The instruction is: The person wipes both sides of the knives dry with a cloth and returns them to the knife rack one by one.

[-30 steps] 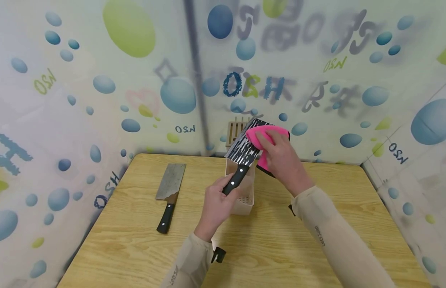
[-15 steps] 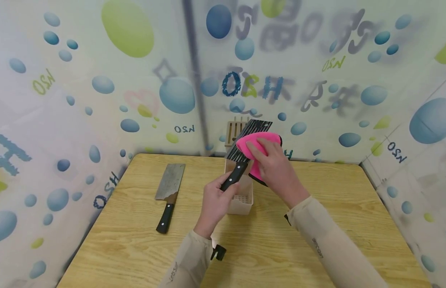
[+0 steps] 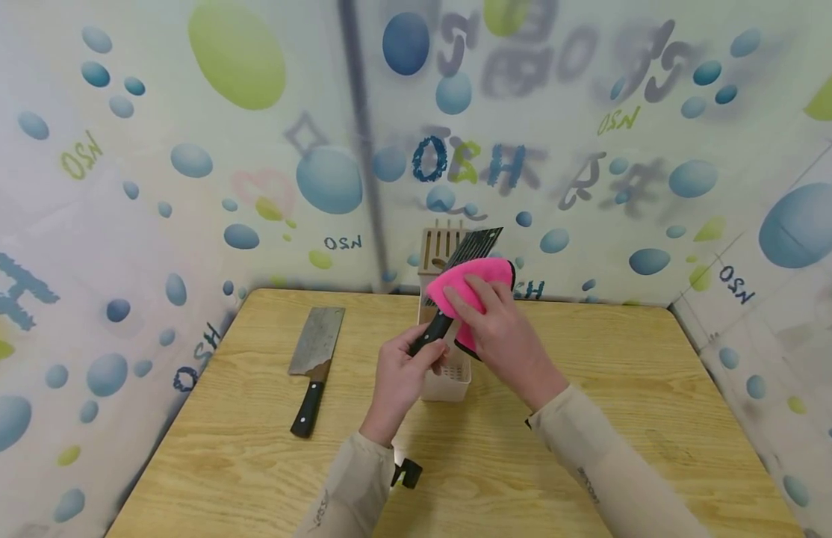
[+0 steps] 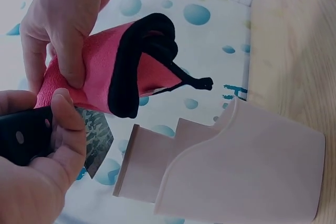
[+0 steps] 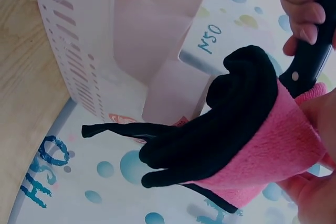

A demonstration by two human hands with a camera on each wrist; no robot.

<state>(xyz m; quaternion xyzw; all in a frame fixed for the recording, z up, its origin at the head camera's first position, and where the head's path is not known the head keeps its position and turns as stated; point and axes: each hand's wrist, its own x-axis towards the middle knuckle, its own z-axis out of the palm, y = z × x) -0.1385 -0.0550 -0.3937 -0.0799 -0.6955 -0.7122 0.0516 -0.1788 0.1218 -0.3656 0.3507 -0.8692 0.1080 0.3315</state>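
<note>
My left hand (image 3: 401, 377) grips the black riveted handle of a cleaver (image 3: 479, 243), its blade tilted up and away over the table. A pink cloth (image 3: 459, 284) with black edging lies against the blade near the handle. My right hand (image 3: 513, 340) holds this cloth, fingers spread over it. In the left wrist view the blade (image 4: 98, 141) shows only partly below the cloth, with dark and light streaks. The cloth (image 5: 262, 145) hangs folded from the right hand in the right wrist view, covering most of the blade there.
Behind the hands stands a pale knife holder (image 3: 446, 387) with a slotted top (image 3: 436, 246). A second cleaver (image 3: 320, 340), its blade grey with a brown patch, lies left on the wooden table (image 3: 221, 448). Patterned sheeting (image 3: 255, 149) encloses the table's back and sides.
The right hand and cloth have slid down the blade toward the handle, moving left and nearer. The blade has turned more edge-on. The left hand keeps its hold almost in place.
</note>
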